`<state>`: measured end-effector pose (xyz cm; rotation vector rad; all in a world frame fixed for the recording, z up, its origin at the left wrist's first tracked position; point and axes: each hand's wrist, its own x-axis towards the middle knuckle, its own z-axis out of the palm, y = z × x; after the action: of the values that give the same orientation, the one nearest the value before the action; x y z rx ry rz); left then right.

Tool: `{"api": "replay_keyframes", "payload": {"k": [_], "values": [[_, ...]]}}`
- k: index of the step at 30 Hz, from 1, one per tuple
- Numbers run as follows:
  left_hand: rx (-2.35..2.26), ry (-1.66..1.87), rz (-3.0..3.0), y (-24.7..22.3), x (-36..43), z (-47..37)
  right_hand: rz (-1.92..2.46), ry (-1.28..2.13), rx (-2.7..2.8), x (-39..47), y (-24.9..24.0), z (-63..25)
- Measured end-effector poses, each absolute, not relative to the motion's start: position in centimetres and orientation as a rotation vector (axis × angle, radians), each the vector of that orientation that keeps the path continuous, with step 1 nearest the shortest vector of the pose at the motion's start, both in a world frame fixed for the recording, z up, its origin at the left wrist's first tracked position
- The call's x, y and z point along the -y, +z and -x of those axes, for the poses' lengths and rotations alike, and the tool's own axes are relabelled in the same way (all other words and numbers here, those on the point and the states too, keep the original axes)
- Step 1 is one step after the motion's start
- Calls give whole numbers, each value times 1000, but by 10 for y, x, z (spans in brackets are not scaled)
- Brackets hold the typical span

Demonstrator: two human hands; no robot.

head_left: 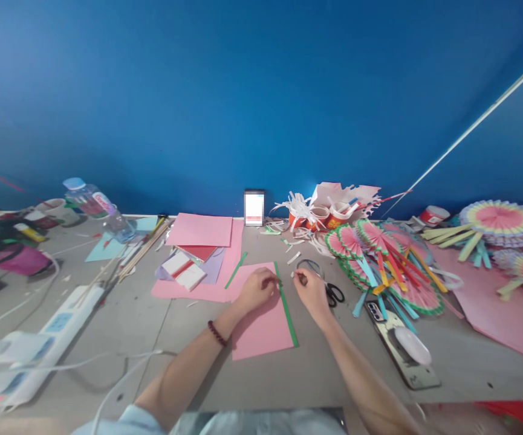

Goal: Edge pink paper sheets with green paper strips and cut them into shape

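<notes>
A pink paper sheet [261, 329] lies on the grey table with a green strip [289, 317] along its right edge. My left hand [257, 290] rests on the sheet, fingers curled together at the upper part of that strip; whatever they may pinch is hidden. To the right of the paper, my right hand [311, 291] is closed in a pinch, with a small whitish bit at the fingertips that I cannot name. Black-handled scissors [334, 295] lie just beside it, next to a roll of clear tape [310, 266]. A loose green strip [236, 270] lies left of the sheet.
Folded paper fans [379, 254] with coloured streamers crowd the right, near a phone [401, 344] carrying a white mouse [412, 345]. Paper cups [318, 216] and a small screen [254, 208] stand at the wall. Leftward are a power strip [57, 338] and a tilted bottle [98, 205].
</notes>
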<state>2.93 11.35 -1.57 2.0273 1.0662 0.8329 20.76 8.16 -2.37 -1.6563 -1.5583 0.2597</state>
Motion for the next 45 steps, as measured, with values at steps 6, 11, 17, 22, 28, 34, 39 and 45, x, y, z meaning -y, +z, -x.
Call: {"api": "replay_keyframes", "payload": {"k": [6, 11, 17, 22, 28, 34, 39, 45], "values": [[-1035, 805, -2193, -14, -108, -28, 1714, 146, 1702, -83, -29, -213], [-1014, 754, -2357, -17, -107, -26, 1697, 169, 1689, -86, -33, -216], [-994, 673, -2555, -14, -102, -25, 1663, 177, 1641, -83, -28, -214], [-1007, 649, -2666, -7, -97, -25, 1757, 190, 1604, -79, -22, -213], [-1009, 557, -2826, -13, -98, -26, 1810, 124, 1712, -78, -21, -211], [-998, 445, -2950, -16, -98, -27, 1745, 78, 1695, -83, -27, -216], [-992, 376, -3019, -12, -95, -27, 1651, 223, 1671, -86, -22, -215], [-975, 283, -3011, -4, -91, -29, 1333, 519, 1909, -86, -15, -208]]}}
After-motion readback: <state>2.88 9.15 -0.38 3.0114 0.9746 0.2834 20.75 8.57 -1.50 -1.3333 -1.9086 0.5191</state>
